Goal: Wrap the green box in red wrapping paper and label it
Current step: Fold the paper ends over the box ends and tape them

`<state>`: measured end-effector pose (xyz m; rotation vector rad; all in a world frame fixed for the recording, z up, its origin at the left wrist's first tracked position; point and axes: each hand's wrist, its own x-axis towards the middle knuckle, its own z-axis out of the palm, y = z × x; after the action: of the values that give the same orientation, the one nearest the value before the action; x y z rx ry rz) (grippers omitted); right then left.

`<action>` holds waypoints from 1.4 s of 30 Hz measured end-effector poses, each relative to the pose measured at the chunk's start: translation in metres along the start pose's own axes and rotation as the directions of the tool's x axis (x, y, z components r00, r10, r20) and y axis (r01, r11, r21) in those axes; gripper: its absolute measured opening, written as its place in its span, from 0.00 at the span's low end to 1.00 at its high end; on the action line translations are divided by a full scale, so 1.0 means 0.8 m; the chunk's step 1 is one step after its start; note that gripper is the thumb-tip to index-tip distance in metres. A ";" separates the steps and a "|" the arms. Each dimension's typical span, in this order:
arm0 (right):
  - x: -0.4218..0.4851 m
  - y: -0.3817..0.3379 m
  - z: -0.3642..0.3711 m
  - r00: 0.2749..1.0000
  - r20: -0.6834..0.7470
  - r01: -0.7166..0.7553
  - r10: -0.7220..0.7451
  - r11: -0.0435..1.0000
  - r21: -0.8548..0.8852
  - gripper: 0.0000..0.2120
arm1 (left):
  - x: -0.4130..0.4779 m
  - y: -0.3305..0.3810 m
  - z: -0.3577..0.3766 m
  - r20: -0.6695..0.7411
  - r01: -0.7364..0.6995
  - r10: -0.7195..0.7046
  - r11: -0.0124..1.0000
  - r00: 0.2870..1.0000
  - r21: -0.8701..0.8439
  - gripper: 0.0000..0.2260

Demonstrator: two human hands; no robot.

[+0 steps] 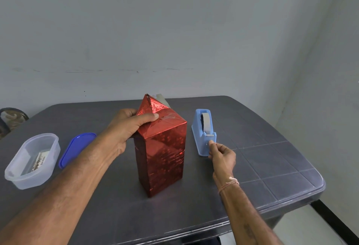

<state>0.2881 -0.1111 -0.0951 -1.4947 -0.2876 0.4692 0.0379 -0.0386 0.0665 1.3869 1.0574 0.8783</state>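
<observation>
The box [163,157] stands upright at the middle of the counter [262,157], sheathed in glossy, crinkled red wrapping paper [165,140] with a holographic sheen. At its top the paper rises in a sharp triangular flap [151,107], its pale underside showing behind. The left hand [128,128] grips this flap, thumb pressed across the fold. The right hand [221,153] pinches thumb and forefinger at the cutter end of the light blue plastic tape dispenser [202,128], probably on the tape [206,123], though the strip is too small to make out. To the left lie a clear oval tub [52,147] and its blue lid [77,147]. The dark counter is moulded with a tile grid and rounded edges, with bare surface on the right.
</observation>
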 end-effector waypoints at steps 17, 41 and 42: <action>-0.086 -0.135 -0.018 0.689 0.694 0.167 -0.208 0.978 0.127 0.17 | -0.004 0.009 -0.013 0.061 0.014 -0.017 0.999 0.998 0.045 0.14; -0.132 -0.281 0.092 0.194 0.962 0.923 0.192 0.296 -0.245 0.16 | 0.005 -0.001 -0.019 0.129 0.102 -0.089 0.990 0.988 -0.096 0.10; -0.134 -0.280 0.093 0.190 0.965 0.938 0.181 0.256 -0.233 0.14 | 0.006 -0.001 -0.019 0.132 0.100 -0.087 0.990 0.988 -0.096 0.09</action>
<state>0.1867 -0.0983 0.1431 -1.7838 -2.3771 0.5782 0.0251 -0.0296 0.0670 1.2806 0.9592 0.7551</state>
